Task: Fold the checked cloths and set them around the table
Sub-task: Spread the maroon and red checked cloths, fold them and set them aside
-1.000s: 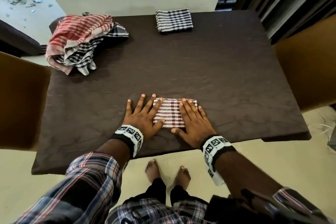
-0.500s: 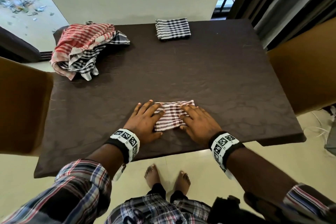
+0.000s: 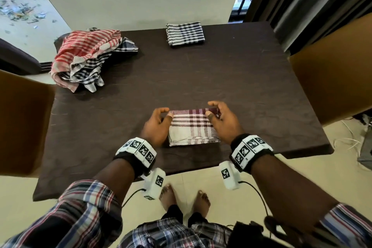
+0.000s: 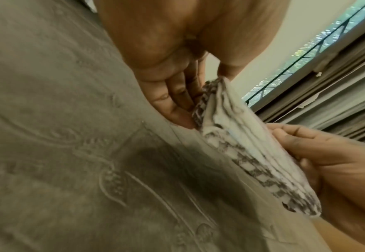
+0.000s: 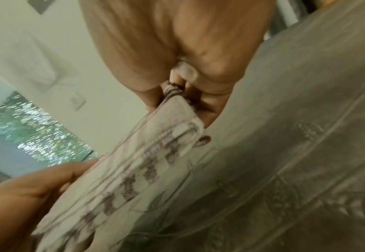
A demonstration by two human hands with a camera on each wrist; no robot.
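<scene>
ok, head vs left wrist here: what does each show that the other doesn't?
Head only: the folded black checked cloth at the far edge, the unfolded pile at the far left corner, and the whole table.

Left wrist only: the stacked layers along the maroon checked cloth edge, raised off the tabletop.

Both: left hand and right hand each pinching a far corner of it.

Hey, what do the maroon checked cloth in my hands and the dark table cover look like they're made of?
Maroon checked cloth: thin woven cotton by the look, matte, with a loose thread along its near hem; both the left hand and right hand pinch its far corners. Dark table cover: brown, faintly wrinkled, with a raised embossed pattern in the wrist views; possibly vinyl or embossed fabric.
</scene>
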